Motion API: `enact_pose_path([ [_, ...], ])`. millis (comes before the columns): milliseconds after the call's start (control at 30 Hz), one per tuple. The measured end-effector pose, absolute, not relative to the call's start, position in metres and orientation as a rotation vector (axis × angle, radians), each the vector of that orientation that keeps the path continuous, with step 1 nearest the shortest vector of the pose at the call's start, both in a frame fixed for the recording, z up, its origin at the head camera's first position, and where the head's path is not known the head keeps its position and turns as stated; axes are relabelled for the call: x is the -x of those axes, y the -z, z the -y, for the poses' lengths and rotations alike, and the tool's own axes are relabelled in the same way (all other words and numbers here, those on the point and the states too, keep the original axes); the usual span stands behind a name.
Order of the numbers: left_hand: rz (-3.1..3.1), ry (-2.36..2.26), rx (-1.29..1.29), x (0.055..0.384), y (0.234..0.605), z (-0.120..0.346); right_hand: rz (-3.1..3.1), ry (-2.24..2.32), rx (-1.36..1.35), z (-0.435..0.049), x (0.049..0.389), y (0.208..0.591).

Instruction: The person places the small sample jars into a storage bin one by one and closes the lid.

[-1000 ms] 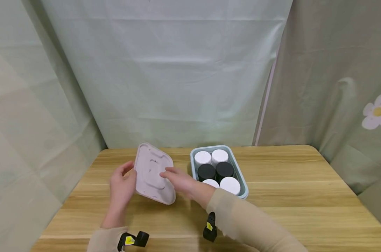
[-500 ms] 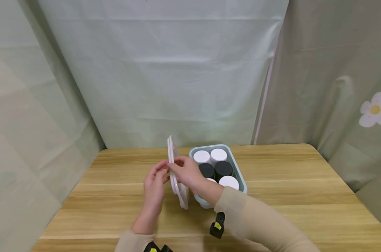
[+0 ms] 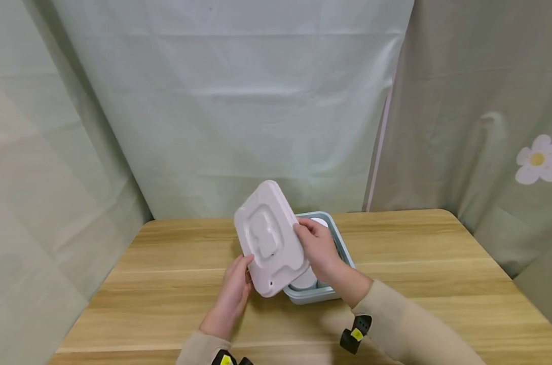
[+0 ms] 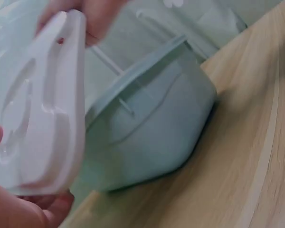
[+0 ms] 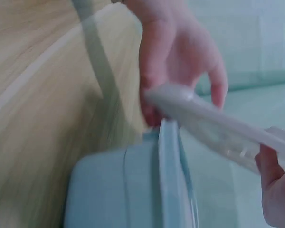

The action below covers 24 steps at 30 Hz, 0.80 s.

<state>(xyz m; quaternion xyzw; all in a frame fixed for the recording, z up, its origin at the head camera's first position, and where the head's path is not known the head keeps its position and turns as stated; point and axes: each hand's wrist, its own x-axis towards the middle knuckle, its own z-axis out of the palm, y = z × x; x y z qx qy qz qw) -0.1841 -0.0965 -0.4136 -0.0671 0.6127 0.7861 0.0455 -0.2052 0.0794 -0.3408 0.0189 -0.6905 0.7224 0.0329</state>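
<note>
A pale pinkish-white plastic lid (image 3: 276, 258) is tilted up in both hands, its moulded recessed face toward the head camera. My left hand (image 3: 233, 290) pinches its lower left edge, thumb on the face and fingers behind. With my right hand (image 3: 319, 249) I grip the right edge. Just behind and right of the lid stands a light blue bin (image 3: 319, 297), upright on the table. White-capped jars (image 3: 305, 280) show inside it, mostly hidden by the lid and right hand. In the left wrist view the lid (image 4: 61, 137) overlaps the bin's side (image 4: 152, 128).
The wooden table (image 3: 157, 294) spreads out on both sides of the bin. Its back edge meets a pale hanging curtain (image 3: 257, 111), and another curtain with a flower print (image 3: 542, 159) hangs at the right.
The lid has moved right toward the bin and swung round, showing its other face. My right hand shifted from the lid's face to its right edge; my left hand moved right with it.
</note>
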Motion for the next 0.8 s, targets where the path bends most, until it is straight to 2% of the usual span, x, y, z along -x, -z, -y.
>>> enact_pose_path([
  [233, -2.097, -2.392, 0.15, 0.174, 0.403, 0.083, 2.121, -2.126, -0.09, -0.119, 0.207, 0.359],
  [533, -2.31, -2.33, -0.181, 0.171, 0.399, 0.056, 2.308, -1.806, -0.168, -0.149, 0.199, 0.368],
  [800, -2.494, -2.124, -0.222, 0.17, 0.406, 0.04, 2.441, -1.637, -0.108, -0.168, 0.201, 0.375],
])
